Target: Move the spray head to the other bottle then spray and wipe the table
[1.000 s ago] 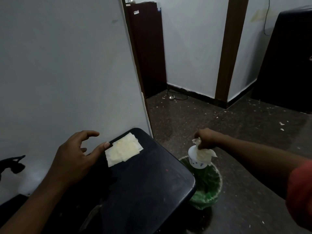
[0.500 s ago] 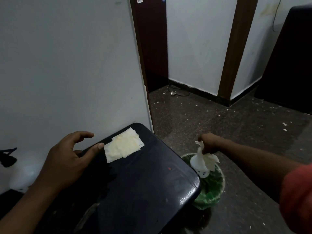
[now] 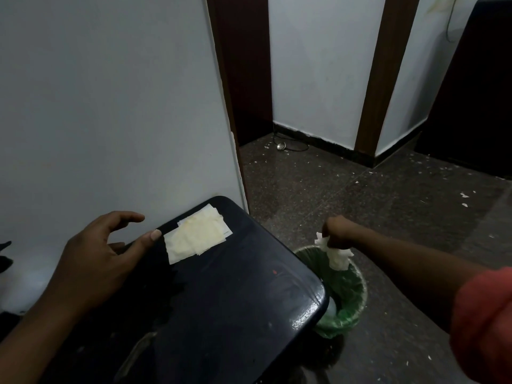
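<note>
My right hand (image 3: 339, 232) is out over the green-lined waste bin (image 3: 357, 289) beside the table, shut on a crumpled white tissue (image 3: 336, 257) that hangs down from the fingers. A pale object (image 3: 331, 307) lies inside the bin by the table's corner; I cannot tell what it is. My left hand (image 3: 99, 259) hovers open above the dark table (image 3: 235, 300), its thumb close to a stack of pale folded tissues (image 3: 198, 235). A black spray head (image 3: 4, 254) on a whitish bottle (image 3: 19, 289) shows partly at the left edge.
A white wall runs along the table's far side. To the right is speckled dark floor with bits of litter, a wooden door frame (image 3: 385, 73) and a dark cabinet (image 3: 476, 92).
The white cup-like object that hung under my right hand has dropped away into the bin; only the tissue stays in the hand. My left hand has barely moved.
</note>
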`<action>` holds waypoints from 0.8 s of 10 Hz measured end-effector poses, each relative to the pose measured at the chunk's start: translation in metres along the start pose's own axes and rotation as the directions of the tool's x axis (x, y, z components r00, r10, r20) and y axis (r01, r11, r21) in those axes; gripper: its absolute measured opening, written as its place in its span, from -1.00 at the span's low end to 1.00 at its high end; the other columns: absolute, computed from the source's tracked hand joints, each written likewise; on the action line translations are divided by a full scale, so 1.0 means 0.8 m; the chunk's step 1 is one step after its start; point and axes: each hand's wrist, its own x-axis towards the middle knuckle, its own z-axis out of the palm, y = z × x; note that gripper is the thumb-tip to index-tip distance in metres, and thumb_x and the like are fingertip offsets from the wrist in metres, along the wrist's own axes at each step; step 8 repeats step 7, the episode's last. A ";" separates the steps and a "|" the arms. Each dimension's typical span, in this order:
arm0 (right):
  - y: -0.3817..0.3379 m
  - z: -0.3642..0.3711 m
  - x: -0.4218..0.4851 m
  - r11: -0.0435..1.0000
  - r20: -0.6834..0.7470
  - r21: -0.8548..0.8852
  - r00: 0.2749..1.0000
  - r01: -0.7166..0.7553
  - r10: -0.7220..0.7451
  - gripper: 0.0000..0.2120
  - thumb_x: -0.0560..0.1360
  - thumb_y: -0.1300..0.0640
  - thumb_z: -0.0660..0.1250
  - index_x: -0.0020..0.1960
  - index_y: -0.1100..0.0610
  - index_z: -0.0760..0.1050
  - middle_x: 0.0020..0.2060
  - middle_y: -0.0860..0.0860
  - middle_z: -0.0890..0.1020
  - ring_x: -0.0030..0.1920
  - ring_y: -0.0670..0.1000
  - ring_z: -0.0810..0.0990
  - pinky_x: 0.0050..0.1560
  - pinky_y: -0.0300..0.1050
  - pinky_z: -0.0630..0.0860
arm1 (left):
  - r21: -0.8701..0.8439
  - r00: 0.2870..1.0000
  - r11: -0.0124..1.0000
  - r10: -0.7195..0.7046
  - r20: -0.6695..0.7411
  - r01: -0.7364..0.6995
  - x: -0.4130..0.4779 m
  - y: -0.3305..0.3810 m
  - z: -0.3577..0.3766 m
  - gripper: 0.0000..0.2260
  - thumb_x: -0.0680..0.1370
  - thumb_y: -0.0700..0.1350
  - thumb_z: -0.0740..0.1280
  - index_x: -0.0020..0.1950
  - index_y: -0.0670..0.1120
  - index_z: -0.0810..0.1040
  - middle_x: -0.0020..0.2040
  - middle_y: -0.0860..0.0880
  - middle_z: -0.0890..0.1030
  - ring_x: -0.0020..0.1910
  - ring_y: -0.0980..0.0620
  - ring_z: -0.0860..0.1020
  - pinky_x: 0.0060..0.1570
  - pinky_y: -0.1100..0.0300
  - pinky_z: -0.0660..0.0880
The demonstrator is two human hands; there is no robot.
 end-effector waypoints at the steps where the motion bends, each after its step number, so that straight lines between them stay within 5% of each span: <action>1: -0.001 0.003 0.000 1.000 -0.007 0.026 1.000 -0.008 0.008 -0.69 0.54 0.18 0.31 0.26 0.21 0.54 0.16 0.19 0.62 0.10 0.14 0.62 0.11 -0.04 0.58 | -0.010 1.000 1.000 0.019 0.009 -0.019 0.008 0.015 0.011 -0.61 0.36 0.26 0.35 0.14 0.20 0.51 0.30 -0.07 0.55 -0.12 0.01 0.58 -0.19 0.12 0.48; 5: 0.011 0.007 -0.004 0.999 -0.102 0.038 0.995 0.008 -0.005 -0.73 0.53 0.14 0.28 0.19 0.14 0.58 0.09 0.14 0.65 0.05 0.15 0.62 0.04 -0.02 0.58 | -0.079 0.982 0.980 0.187 0.032 -0.184 0.041 0.123 0.086 -0.67 0.50 0.02 0.42 0.23 -0.04 0.56 0.13 0.08 0.51 0.16 -0.11 0.59 -0.14 0.35 0.39; 6: 0.013 0.013 -0.001 0.997 -0.115 0.083 0.993 0.004 0.005 -0.73 0.53 0.15 0.29 0.20 0.16 0.57 0.09 0.14 0.65 0.05 0.14 0.62 0.03 0.00 0.59 | -0.084 0.974 0.972 0.223 0.029 -0.220 0.044 0.130 0.096 -0.66 0.50 0.01 0.42 0.23 -0.07 0.56 0.24 -0.07 0.58 0.17 -0.15 0.59 -0.06 0.24 0.42; 8: 0.018 0.018 0.004 0.988 -0.156 0.145 0.985 -0.044 0.067 -0.74 0.49 0.19 0.33 0.18 0.11 0.56 0.10 0.11 0.65 0.05 0.12 0.62 0.02 -0.02 0.58 | -0.094 0.981 0.978 0.192 0.039 -0.188 0.042 0.137 0.099 -0.66 0.50 0.01 0.42 0.23 -0.07 0.56 0.27 -0.10 0.58 0.16 -0.15 0.59 -0.15 0.40 0.36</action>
